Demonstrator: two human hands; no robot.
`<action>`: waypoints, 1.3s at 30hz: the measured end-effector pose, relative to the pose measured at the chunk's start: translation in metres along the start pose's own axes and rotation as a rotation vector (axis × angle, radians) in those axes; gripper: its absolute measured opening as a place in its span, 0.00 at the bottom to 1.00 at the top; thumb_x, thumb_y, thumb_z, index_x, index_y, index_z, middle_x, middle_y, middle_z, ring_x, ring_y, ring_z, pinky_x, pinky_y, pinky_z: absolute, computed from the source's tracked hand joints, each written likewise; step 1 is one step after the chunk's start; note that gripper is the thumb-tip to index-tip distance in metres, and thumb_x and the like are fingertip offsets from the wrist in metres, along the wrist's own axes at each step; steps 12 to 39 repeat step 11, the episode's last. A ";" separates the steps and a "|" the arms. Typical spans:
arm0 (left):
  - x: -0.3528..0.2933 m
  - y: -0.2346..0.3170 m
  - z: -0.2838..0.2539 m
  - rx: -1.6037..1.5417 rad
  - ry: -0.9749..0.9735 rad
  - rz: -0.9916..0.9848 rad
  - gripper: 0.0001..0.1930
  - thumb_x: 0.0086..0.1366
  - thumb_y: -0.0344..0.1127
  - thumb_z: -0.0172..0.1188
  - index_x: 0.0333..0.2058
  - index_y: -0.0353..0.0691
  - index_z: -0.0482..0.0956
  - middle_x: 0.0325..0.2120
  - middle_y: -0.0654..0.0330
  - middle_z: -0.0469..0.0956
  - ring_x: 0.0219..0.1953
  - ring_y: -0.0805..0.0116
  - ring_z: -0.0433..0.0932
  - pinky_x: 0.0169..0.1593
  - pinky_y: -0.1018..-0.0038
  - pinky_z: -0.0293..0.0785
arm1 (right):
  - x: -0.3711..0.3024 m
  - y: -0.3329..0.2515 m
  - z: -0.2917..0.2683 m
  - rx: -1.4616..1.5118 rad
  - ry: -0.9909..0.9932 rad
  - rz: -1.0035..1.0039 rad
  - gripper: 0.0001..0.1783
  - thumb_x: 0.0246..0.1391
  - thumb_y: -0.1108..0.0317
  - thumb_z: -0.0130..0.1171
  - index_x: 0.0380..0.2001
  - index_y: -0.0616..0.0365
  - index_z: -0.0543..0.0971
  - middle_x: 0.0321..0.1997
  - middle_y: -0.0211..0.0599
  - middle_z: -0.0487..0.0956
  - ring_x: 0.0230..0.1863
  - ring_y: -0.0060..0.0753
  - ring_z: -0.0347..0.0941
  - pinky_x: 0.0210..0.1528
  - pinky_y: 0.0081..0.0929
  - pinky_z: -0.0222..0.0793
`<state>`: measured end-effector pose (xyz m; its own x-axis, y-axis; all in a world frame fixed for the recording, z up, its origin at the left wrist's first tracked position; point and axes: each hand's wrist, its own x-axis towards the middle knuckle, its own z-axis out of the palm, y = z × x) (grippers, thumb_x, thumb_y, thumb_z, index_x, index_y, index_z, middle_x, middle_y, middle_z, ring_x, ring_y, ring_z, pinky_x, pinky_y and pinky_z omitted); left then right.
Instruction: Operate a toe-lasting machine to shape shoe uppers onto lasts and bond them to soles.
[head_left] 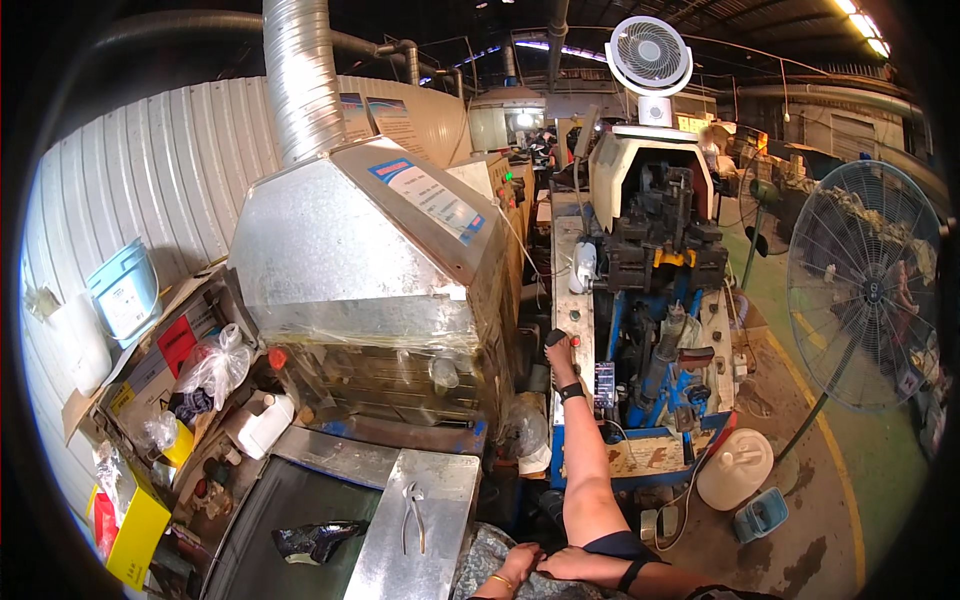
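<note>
My right hand [563, 353] reaches forward and grips a black lever knob [553, 337] on the left side of a blue and grey machine [655, 300]. A dark band [571, 392] sits on that wrist. My left hand [522, 562], with a gold bracelet, rests low at the frame's bottom on patterned cloth [480, 570], close to my right upper arm. Its fingers are curled down, and I cannot make out whether they hold anything.
A sheet-metal hood [350, 240] with a ribbed duct [300, 80] stands to the left. Pliers [413, 515] lie on a steel plate below it. A white jug [733, 468] and a blue basket [760, 512] sit on the floor; a pedestal fan [865, 285] stands at the right. Boxes and bags crowd the left shelf [160, 380].
</note>
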<state>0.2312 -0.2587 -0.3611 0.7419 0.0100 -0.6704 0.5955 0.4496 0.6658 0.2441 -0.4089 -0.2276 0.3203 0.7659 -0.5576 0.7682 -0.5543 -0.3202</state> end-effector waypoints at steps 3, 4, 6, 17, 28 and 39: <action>-0.001 0.000 0.001 -0.009 -0.016 0.007 0.15 0.66 0.29 0.52 0.50 0.31 0.71 0.34 0.52 0.79 0.31 0.61 0.79 0.35 0.69 0.77 | 0.008 0.008 0.014 0.012 0.097 -0.016 0.17 0.60 0.54 0.42 0.46 0.41 0.76 0.44 0.39 0.80 0.46 0.45 0.78 0.46 0.48 0.71; -0.002 -0.001 0.002 -0.010 -0.007 0.003 0.15 0.66 0.29 0.52 0.50 0.31 0.71 0.34 0.52 0.79 0.31 0.60 0.79 0.35 0.69 0.77 | 0.008 0.010 0.016 0.008 0.092 -0.023 0.17 0.60 0.54 0.42 0.46 0.41 0.76 0.44 0.39 0.80 0.46 0.45 0.78 0.46 0.48 0.71; -0.002 0.000 0.003 -0.010 0.000 -0.001 0.15 0.66 0.29 0.52 0.50 0.31 0.71 0.34 0.52 0.79 0.31 0.60 0.79 0.35 0.69 0.77 | 0.008 0.011 0.016 0.005 0.088 -0.029 0.17 0.60 0.54 0.42 0.46 0.41 0.76 0.44 0.39 0.80 0.46 0.45 0.77 0.46 0.48 0.71; -0.002 -0.004 -0.004 -0.032 -0.008 0.005 0.16 0.64 0.29 0.55 0.51 0.31 0.71 0.34 0.51 0.79 0.31 0.60 0.79 0.36 0.69 0.77 | 0.005 0.005 0.006 0.048 0.010 -0.052 0.19 0.60 0.59 0.39 0.50 0.46 0.75 0.51 0.44 0.77 0.52 0.47 0.75 0.51 0.46 0.70; -0.002 -0.004 -0.004 -0.032 -0.008 0.005 0.16 0.64 0.29 0.55 0.51 0.31 0.71 0.34 0.51 0.79 0.31 0.60 0.79 0.36 0.69 0.77 | 0.005 0.005 0.006 0.048 0.010 -0.052 0.19 0.60 0.59 0.39 0.50 0.46 0.75 0.51 0.44 0.77 0.52 0.47 0.75 0.51 0.46 0.70; -0.002 -0.004 -0.004 -0.032 -0.008 0.005 0.16 0.64 0.29 0.55 0.51 0.31 0.71 0.34 0.51 0.79 0.31 0.60 0.79 0.36 0.69 0.77 | 0.005 0.005 0.006 0.048 0.010 -0.052 0.19 0.60 0.59 0.39 0.50 0.46 0.75 0.51 0.44 0.77 0.52 0.47 0.75 0.51 0.46 0.70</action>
